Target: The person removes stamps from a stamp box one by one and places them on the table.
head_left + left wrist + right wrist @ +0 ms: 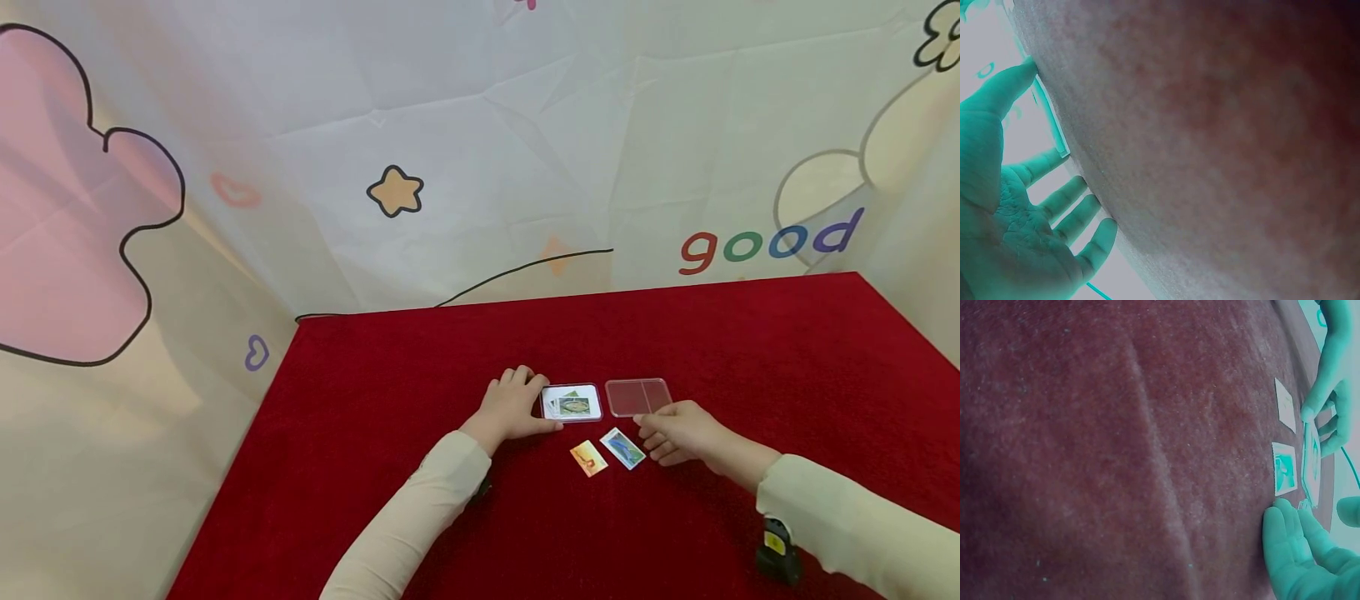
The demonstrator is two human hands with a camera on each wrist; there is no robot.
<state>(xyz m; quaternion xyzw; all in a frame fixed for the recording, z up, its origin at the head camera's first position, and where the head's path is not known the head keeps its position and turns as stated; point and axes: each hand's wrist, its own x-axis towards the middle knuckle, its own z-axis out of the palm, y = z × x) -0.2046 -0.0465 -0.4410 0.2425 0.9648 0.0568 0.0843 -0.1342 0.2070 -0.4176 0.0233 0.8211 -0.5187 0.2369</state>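
My left hand (512,408) is at the left end of a shallow clear plastic case (597,412), fingers and thumb spread at its corners. In the left wrist view those fingers look fairly straight. Inside the case, on white, lie several stamps, the top one a greenish stamp (574,406). My right hand (681,432) reaches over the lower right corner of an empty clear lid (626,398), covering that corner; its fingers look extended in the right wrist view. Below the case lie an orange-yellow stamp (588,458) and a blue-green stamp (623,448), the latter beside my right fingers.
The table is covered with a red cloth (420,358). A pale printed curtain (480,183) hangs behind and along the sides. Black wrist devices, one a right wrist device (778,552), sit under both sleeves.
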